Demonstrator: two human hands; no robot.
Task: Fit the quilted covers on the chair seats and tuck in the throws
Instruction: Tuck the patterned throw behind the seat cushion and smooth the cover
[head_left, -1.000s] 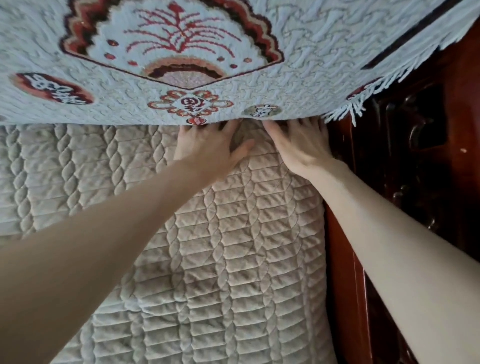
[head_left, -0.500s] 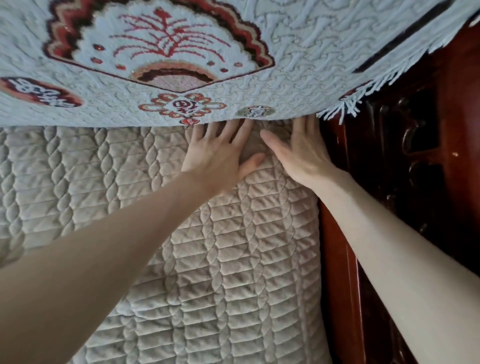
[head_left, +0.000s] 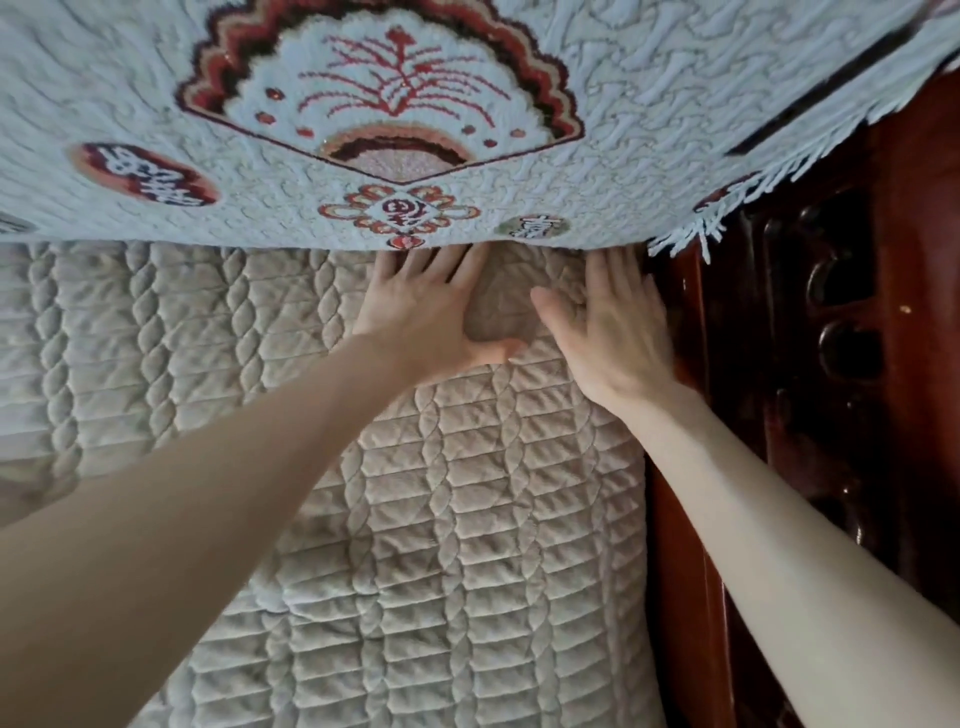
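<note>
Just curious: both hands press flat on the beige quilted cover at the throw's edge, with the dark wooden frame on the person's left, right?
No: the head view shows the wooden frame on the person's right, beside the right hand. It and the left hand do press flat on the quilted cover at the throw's edge.

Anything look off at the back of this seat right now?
Slightly: the cover puckers between the left hand and right hand, and the throw fringe hangs loose by the wooden arm, untucked.

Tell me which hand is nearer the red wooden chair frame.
Right. The right hand lies flat on the quilted cover beside the wooden frame; the left hand lies farther in.
</note>
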